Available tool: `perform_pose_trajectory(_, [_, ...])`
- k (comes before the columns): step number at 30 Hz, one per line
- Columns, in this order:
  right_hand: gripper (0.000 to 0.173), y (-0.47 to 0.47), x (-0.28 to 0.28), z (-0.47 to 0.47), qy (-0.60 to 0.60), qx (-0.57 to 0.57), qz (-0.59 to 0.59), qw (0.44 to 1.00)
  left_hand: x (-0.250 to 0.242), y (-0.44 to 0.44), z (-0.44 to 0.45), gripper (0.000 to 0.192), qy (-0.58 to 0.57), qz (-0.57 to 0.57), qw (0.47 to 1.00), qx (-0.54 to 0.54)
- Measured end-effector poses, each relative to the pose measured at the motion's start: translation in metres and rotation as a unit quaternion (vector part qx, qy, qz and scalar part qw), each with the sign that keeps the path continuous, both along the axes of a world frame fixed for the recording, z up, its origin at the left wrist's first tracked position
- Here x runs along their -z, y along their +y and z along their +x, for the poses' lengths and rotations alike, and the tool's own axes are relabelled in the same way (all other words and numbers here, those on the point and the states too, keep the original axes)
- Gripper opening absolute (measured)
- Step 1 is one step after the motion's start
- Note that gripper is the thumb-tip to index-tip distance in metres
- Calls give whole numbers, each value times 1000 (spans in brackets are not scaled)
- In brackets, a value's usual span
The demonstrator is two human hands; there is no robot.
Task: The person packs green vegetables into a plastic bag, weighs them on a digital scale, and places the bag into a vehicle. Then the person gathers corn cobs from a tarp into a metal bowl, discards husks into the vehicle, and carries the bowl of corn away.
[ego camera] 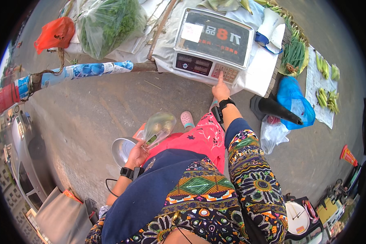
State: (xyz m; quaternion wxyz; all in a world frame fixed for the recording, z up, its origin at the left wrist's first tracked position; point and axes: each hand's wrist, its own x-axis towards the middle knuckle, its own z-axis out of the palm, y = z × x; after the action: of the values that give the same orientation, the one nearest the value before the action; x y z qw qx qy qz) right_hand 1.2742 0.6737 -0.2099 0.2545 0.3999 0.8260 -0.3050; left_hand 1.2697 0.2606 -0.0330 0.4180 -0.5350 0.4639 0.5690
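A digital price scale (215, 42) sits on the covered stall table, its flat pan bearing writing. My right hand (221, 91) reaches to its front panel, index finger extended onto the keypad (225, 72) and the other fingers curled. In my left hand (137, 155) is the gathered neck of a clear plastic bag (160, 123) with pale round and green produce inside. Beside that hand a metal bowl (119, 149) hangs tilted; whether my fingers also hold its rim is hard to see.
Leafy greens fill a large plastic bag (109, 30) beside a red bag (55, 33). A wrapped pole (82, 70) runs leftward from the table. Right of the scale are a white-and-blue megaphone (269, 26), green onions (293, 52), a black cone (274, 109) and a blue bag (296, 97).
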Motion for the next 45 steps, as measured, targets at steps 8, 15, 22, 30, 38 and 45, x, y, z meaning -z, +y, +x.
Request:
perform_pose_trajectory(8, [69,8,7,10,73,5,20,997,-10,23,-9,9,50,32,996,66])
perform_pose_trajectory(15, [44,-24,2,88,73,-6,-78,994,-114,100,-80,20,201,127,920,311])
perform_pose_trajectory(22, [44,-12,-14,145,27,4,-123,992,-236,210,-151,35,442,313,794,276])
perform_pose_trajectory(30, [43,12,-17,173,86,105,-121,983,-193,364,-214,19,565,236,670,420])
perform_pose_trajectory(38, [43,25,-21,246,23,233,-154,960,-68,402,-257,22,562,122,610,546])
perform_pose_trajectory(45, [43,15,-24,287,9,273,-138,952,-25,388,-276,35,585,-1,501,638])
